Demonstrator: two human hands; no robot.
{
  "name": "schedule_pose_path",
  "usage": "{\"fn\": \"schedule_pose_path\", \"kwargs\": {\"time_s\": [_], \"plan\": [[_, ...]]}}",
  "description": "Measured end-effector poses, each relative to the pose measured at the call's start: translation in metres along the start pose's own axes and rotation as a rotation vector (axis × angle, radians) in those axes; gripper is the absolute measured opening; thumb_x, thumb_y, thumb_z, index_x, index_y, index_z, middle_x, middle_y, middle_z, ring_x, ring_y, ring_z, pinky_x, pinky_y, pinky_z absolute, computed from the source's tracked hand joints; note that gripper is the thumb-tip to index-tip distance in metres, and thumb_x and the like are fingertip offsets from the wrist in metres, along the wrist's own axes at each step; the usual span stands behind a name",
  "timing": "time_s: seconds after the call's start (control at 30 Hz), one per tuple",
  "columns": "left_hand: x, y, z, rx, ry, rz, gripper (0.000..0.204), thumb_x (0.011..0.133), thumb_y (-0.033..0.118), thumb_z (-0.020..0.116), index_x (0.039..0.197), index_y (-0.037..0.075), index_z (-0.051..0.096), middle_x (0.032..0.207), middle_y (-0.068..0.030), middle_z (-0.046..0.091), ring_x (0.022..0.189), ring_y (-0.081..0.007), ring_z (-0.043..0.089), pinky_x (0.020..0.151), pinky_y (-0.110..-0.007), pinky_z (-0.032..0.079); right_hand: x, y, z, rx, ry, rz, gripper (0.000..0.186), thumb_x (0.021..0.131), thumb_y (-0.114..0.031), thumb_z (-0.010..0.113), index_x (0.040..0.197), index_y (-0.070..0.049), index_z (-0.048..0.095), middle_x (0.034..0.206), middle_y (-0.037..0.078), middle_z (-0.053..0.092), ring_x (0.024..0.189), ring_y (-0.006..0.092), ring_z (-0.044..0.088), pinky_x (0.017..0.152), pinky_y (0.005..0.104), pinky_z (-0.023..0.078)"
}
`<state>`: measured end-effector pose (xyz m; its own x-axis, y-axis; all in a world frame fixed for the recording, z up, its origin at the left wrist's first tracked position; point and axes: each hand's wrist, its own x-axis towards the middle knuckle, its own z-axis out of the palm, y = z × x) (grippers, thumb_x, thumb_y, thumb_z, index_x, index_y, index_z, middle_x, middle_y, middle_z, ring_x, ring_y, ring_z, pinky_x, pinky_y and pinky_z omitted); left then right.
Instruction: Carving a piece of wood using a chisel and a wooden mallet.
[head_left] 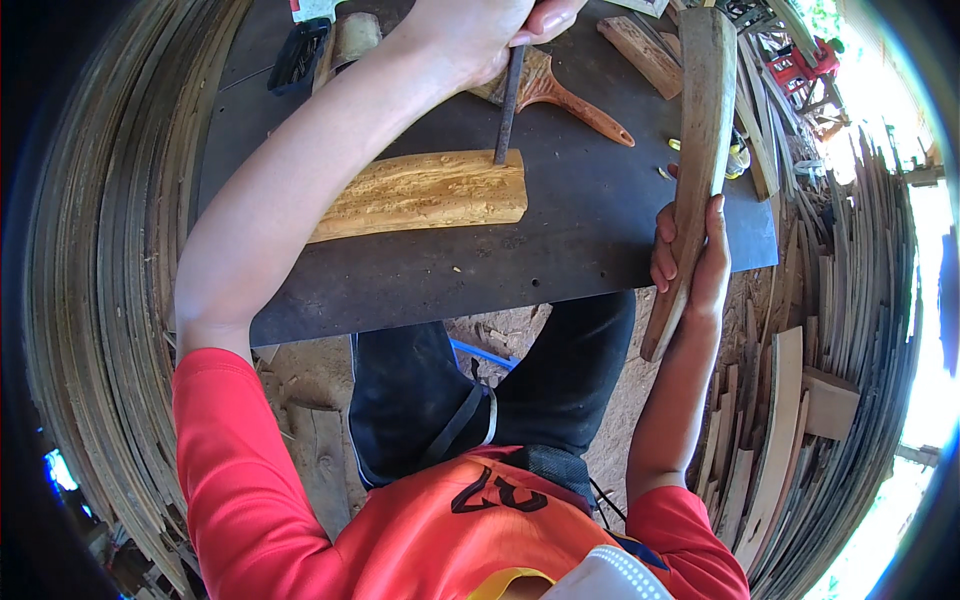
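My left hand (480, 40), at the far edge of the view, is closed around a narrow metal chisel (510, 105); its upper end is hidden by the hand and the frame edge. The chisel stands almost upright, its tip on the right end of a yellowish carved piece of wood (430, 190) lying on the dark table (430, 285). My left forearm covers part of that piece. To the right, my right hand (700, 255) grips a long, thick wooden bar (708, 110) near its lower end. The bar is held upright, apart from the chisel.
Behind the chisel lies a brush with a wooden handle (580, 108). A wood block (643, 55) is at the far right of the table, and a black tray (298, 55) at the far left. Stacked wooden strips (110, 250) line the left; more planks (780, 440) lean on the right.
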<state>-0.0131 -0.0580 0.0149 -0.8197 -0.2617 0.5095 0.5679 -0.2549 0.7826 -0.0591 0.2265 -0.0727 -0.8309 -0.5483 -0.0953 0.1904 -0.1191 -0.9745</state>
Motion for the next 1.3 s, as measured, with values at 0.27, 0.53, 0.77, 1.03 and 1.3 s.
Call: {"fn": "schedule_pose_path", "kwargs": {"time_s": [0.27, 0.53, 0.77, 1.03, 1.3], "plan": [[-0.001, 0.006, 0.005, 0.009, 0.009, 0.013, 0.061, 0.105, 0.065, 0.035, 0.105, 0.006, 0.050, 0.059, 0.0021, 0.045, 0.035, -0.0072, 0.031, 0.031, -0.023, 0.025, -0.001, 0.000, 0.000, 0.000, -0.006, -0.004, 0.070, 0.109, -0.057, 0.032, 0.150, -0.001, 0.037, 0.072, 0.001, 0.046, 0.038, 0.0044, 0.036, 0.032, 0.0202, 0.036], [-0.001, 0.006, 0.005, 0.080, -0.002, 0.023, 0.061, 0.105, 0.065, 0.034, 0.105, 0.006, 0.051, 0.058, 0.0025, 0.045, 0.035, -0.0072, 0.033, 0.031, -0.023, 0.026, 0.000, -0.001, 0.001, -0.020, -0.021, -0.011, 0.068, 0.109, -0.055, 0.032, 0.149, -0.001, 0.038, 0.072, 0.001, 0.046, 0.039, 0.0044, 0.037, 0.032, 0.0201, 0.036], [-0.007, 0.011, 0.026, 0.117, -0.066, 0.067, 0.056, 0.109, 0.057, 0.033, 0.097, 0.005, 0.053, 0.053, -0.0013, 0.046, 0.035, -0.0100, 0.038, 0.031, -0.025, 0.031, -0.005, -0.009, 0.004, -0.119, -0.005, -0.020, 0.041, 0.108, -0.042, 0.049, 0.113, -0.001, 0.052, 0.078, 0.010, 0.058, 0.046, 0.0142, 0.054, 0.037, 0.0276, 0.042], [-0.003, 0.003, 0.027, 0.012, -0.153, 0.125, 0.047, 0.111, 0.048, 0.032, 0.096, 0.007, 0.050, 0.051, 0.0026, 0.039, 0.035, -0.0069, 0.032, 0.032, -0.023, 0.031, -0.017, -0.155, 0.038, -0.615, 0.411, -0.520, 0.056, 0.103, -0.055, 0.052, 0.114, -0.002, 0.064, 0.078, 0.006, 0.064, 0.054, 0.0110, 0.055, 0.046, 0.0241, 0.043], [-0.011, -0.003, 0.022, 0.010, -0.176, 0.193, 0.040, 0.112, 0.042, 0.035, 0.098, 0.008, 0.050, 0.057, 0.0049, 0.041, 0.042, -0.0041, 0.033, 0.037, -0.022, 0.032, -0.003, -0.242, 0.038, -1.328, 0.202, -0.640, 0.062, 0.104, -0.052, 0.052, 0.138, 0.000, 0.057, 0.104, 0.010, 0.067, 0.079, 0.0114, 0.063, 0.064, 0.0261, 0.050]]}}
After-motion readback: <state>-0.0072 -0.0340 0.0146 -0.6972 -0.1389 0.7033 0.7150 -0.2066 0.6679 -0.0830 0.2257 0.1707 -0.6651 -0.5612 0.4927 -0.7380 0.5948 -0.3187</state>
